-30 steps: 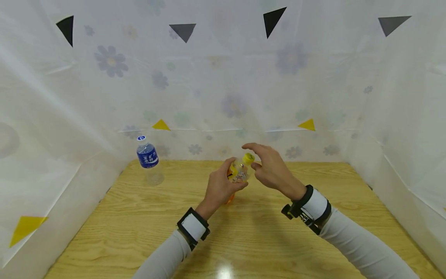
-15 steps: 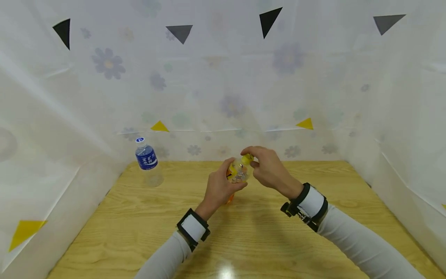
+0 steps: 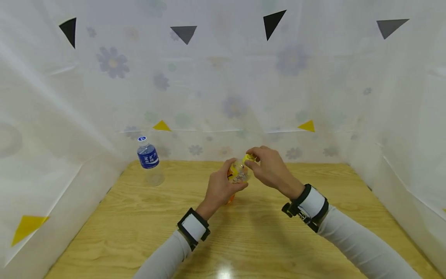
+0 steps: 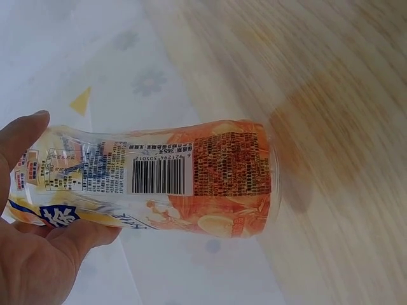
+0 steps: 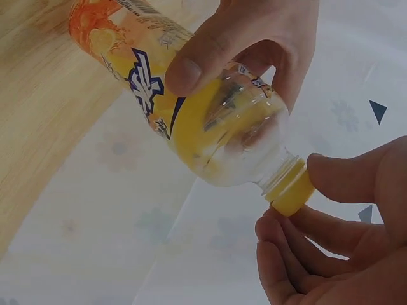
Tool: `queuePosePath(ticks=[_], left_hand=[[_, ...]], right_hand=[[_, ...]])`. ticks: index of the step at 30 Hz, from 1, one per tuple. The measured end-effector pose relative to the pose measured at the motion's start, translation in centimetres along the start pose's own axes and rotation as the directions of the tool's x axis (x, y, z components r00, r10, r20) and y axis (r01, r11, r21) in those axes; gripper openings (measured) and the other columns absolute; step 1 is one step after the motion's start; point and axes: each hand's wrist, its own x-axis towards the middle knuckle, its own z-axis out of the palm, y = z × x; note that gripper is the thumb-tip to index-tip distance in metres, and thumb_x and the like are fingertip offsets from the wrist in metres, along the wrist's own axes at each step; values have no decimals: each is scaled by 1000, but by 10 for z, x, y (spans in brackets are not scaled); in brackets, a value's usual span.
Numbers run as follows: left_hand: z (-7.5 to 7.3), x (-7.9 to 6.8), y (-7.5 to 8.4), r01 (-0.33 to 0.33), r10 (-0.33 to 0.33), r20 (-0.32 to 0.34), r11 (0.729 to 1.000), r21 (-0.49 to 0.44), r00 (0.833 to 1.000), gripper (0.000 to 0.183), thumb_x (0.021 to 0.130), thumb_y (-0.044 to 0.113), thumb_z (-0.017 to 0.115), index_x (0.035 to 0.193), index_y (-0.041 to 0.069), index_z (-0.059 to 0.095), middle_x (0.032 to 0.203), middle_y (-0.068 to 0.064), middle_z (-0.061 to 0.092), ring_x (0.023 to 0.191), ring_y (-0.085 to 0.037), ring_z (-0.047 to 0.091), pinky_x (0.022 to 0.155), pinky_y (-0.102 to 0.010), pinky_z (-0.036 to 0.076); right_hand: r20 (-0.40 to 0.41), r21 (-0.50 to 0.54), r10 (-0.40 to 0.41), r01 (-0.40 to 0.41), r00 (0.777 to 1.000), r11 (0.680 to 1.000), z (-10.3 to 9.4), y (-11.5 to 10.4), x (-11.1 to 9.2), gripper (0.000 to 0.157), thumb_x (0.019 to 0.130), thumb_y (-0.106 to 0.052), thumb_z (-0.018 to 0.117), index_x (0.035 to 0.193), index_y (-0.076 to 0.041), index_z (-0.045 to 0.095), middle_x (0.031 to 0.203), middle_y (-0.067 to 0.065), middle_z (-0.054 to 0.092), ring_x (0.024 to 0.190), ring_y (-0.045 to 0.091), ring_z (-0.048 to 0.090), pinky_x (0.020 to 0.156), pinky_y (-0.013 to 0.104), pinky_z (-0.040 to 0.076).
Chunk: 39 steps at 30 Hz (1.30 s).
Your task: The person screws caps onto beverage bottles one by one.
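Observation:
My left hand (image 3: 220,186) grips a clear plastic drink bottle (image 5: 235,127) around its upper body. The bottle has an orange and yellow label (image 4: 222,171) with a barcode and looks empty. Its yellow cap (image 5: 291,189) sits on the neck, pinched between the thumb and fingers of my right hand (image 3: 271,168). In the head view the bottle is largely hidden behind my left hand. The left wrist view shows its base close to the wooden table (image 4: 356,165); whether the two touch, I cannot tell.
A second clear bottle (image 3: 148,158) with a blue label and white cap stands upright at the table's back left. White sheeting (image 3: 223,85) printed with flowers rises behind the table and on both sides, with black, grey and yellow triangles on it.
My right fingers have closed on the yellow cap and turned, the thumb now lying nearer the front of it. The left hand and bottle have stayed in place.

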Motion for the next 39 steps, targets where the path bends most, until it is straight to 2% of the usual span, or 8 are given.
queuePosePath(ticks=[7, 13, 16, 19, 22, 29, 34, 39], left_hand=[[1, -2, -4, 8, -8, 3, 1000, -13, 1000, 79, 82, 30, 87, 149, 17, 47, 106, -9, 73, 85, -17, 72, 66, -22, 55], [1, -2, -4, 2, -2, 2, 1000, -11, 1000, 78, 82, 30, 87, 148, 17, 47, 106, -9, 73, 85, -17, 72, 66, -22, 55], [1, -2, -4, -4, 4, -1, 1000, -15, 1000, 78, 82, 30, 87, 148, 16, 48, 106, -9, 73, 85, -18, 72, 66, -22, 55], [2, -2, -4, -12, 11, -7, 1000, -13, 1000, 77, 82, 29, 87, 147, 16, 48, 105, -9, 73, 84, -18, 72, 65, -21, 55], [2, -2, -4, -19, 19, -11, 1000, -9, 1000, 78, 81, 28, 88, 147, 15, 49, 104, -9, 73, 83, -18, 72, 64, -21, 55], [0, -1, -3, -18, 18, -9, 1000, 0, 1000, 79, 81, 28, 88, 147, 13, 48, 108, -11, 73, 87, -20, 73, 69, -25, 58], [-2, 0, -3, 0, 0, -3, 1000, -13, 1000, 79, 82, 28, 87, 148, 13, 47, 112, -11, 72, 92, -21, 73, 72, -28, 58], [-3, 0, -3, 0, 0, -5, 1000, -27, 1000, 80, 82, 28, 87, 149, 12, 47, 111, -12, 72, 92, -21, 72, 71, -28, 58]], right_hand=[[-63, -20, -16, 15, 998, 1000, 9, 7, 1, 23, 98, -26, 69, 101, -3, 67, 86, 8, 61, 74, 21, 49, 68, 36, 41], [-71, -21, -3, 1, 997, 1000, 10, 7, 1, 24, 98, -29, 69, 97, -5, 65, 85, 7, 60, 75, 20, 49, 70, 36, 41], [-57, -16, 25, -26, 998, 1000, 10, 6, 0, 31, 99, -33, 68, 105, -3, 64, 93, 11, 64, 82, 25, 57, 73, 40, 47], [-28, 5, 69, -69, 997, 998, 8, 4, -1, 49, 99, -41, 66, 125, 0, 60, 112, 18, 67, 100, 33, 64, 82, 47, 53], [-1, 26, 102, -102, 995, 994, 7, 3, -2, 67, 97, -45, 67, 144, -2, 48, 130, 22, 62, 118, 39, 61, 92, 55, 52], [0, -15, 27, -27, 1000, 1000, 4, -1, -4, 62, 95, -17, 71, 151, -8, 46, 147, 24, 49, 136, 49, 43, 105, 64, 41], [-2, -18, -22, 22, 1000, 1000, 4, -2, -5, 58, 93, 6, 58, 148, -10, 50, 149, 21, 49, 137, 47, 44, 103, 63, 44], [24, -2, -31, 31, 999, 1000, 6, -3, -5, 63, 89, 16, 51, 146, -11, 53, 149, 19, 51, 134, 45, 48, 97, 60, 49]])
